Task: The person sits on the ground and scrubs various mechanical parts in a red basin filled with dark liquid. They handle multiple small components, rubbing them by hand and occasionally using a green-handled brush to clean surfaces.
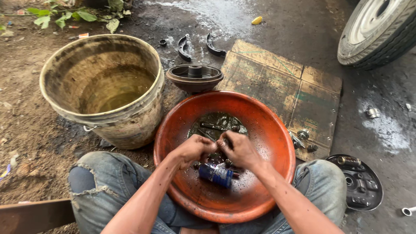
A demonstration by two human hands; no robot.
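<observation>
Both my hands work together over an orange basin (268, 130) that holds dark oily liquid (216, 123) and small metal parts. My left hand (194, 148) is closed in a fist on something small and dark; what it is stays hidden. My right hand (240, 149) meets it, fingers curled on the same small part. A blue cylindrical part (216, 174) lies in the basin just below my hands. My knees in torn jeans (104, 182) flank the basin.
A dirty bucket (104, 86) with murky water stands to the left. A brake drum (195, 78) and two brake shoes (197, 45) lie behind the basin. Flattened cardboard (281, 82) with nuts lies right, a backing plate (359, 182) near my right knee, a tyre (377, 30) top right.
</observation>
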